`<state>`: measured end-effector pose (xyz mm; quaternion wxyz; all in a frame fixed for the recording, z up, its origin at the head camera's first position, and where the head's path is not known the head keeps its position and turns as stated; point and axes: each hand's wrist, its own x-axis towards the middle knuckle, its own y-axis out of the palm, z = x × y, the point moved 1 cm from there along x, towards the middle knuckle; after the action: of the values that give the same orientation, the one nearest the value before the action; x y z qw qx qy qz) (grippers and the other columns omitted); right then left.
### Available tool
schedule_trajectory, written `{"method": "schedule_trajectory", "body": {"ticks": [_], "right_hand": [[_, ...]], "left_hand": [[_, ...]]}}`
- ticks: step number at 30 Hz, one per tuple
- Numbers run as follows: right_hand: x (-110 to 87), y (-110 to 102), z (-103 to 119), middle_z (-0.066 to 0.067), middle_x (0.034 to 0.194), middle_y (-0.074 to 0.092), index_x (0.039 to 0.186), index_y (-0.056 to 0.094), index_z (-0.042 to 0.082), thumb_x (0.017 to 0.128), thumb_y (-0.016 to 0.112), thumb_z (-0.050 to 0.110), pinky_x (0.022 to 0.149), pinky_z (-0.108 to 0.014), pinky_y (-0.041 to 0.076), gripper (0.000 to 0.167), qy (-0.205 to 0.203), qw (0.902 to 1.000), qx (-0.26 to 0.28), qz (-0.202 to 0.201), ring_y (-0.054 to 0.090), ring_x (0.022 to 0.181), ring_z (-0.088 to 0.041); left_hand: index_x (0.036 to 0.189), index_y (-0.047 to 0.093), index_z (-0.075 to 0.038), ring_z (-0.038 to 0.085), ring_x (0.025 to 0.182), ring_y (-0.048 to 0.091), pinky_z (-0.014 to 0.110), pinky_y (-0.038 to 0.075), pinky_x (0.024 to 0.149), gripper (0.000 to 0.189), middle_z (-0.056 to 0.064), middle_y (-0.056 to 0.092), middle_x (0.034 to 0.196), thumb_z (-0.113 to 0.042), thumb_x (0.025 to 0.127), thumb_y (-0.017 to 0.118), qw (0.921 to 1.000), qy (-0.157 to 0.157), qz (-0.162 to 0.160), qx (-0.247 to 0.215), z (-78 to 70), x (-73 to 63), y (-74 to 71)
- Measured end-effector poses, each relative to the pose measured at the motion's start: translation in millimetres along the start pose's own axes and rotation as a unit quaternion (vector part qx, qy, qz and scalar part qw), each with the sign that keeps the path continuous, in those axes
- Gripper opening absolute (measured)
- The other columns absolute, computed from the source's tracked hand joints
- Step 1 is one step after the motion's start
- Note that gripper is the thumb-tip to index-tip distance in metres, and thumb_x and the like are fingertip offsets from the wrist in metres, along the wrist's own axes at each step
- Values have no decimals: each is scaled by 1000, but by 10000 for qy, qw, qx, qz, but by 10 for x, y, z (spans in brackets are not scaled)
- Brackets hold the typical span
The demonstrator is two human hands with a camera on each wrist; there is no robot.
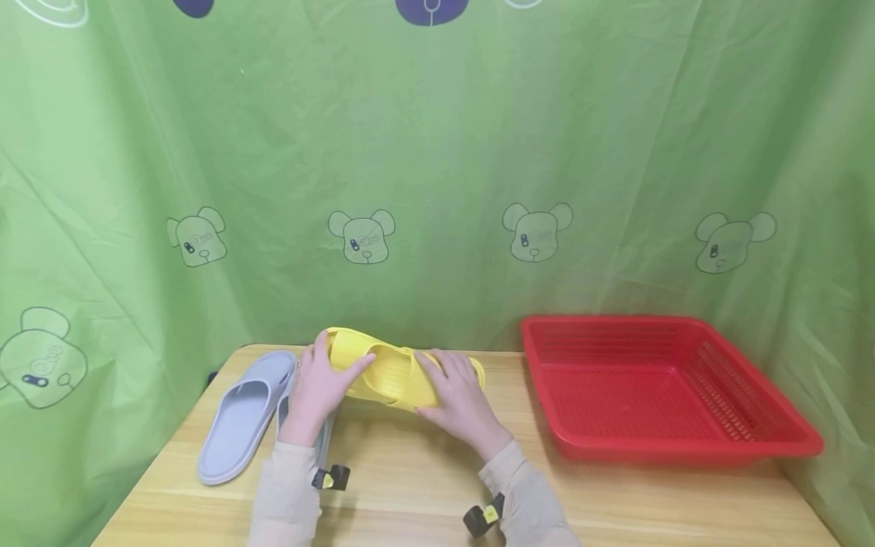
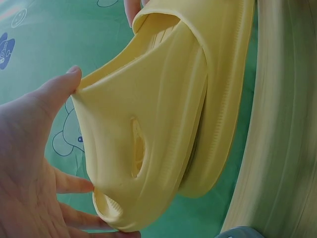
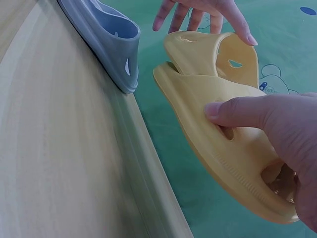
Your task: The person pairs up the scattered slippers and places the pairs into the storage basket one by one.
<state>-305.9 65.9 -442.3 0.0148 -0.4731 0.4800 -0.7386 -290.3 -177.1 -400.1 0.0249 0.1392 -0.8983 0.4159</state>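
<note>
A pair of yellow slippers (image 1: 391,372) is held above the far part of the table, fitted together with their toes at opposite ends. My left hand (image 1: 320,386) grips the left end, its thumb on the strap's edge and its fingers around the toe in the left wrist view. At the other end my right hand (image 1: 463,399) holds the second slipper, with the thumb (image 3: 237,111) pressed on its strap. To the left, a grey-blue slipper (image 1: 235,425) lies on the table. Its mate (image 1: 325,437) is partly hidden behind my left hand and wrist.
A red plastic basket (image 1: 690,448) with mesh sides stands at the right of the wooden table (image 1: 403,486). A green curtain (image 1: 444,152) with bear faces hangs behind the table's far edge and along both sides.
</note>
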Motion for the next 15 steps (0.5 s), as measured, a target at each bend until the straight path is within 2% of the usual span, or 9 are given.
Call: {"method": "schedule_trajectory", "body": {"ticks": [6,15], "right_hand": [[3,-14,-24,-12,130,56,142,48,12,60,91,34,111,-56,36,94,146,9999,-15,88,53,120,-30],[24,-68,-52,-14,129,56,141,49,12,58,92,34,110,-57,36,96,139,9999,11,31,53,120,-31]], "left_hand": [[157,15,-17,47,137,37,64,35,108,118,24,27,156,-89,70,50,9998,143,106,-40,14,8,-13],[157,15,-17,46,142,31,62,30,113,111,21,23,159,-83,76,50,9987,464,200,-76,77,40,-50]]}}
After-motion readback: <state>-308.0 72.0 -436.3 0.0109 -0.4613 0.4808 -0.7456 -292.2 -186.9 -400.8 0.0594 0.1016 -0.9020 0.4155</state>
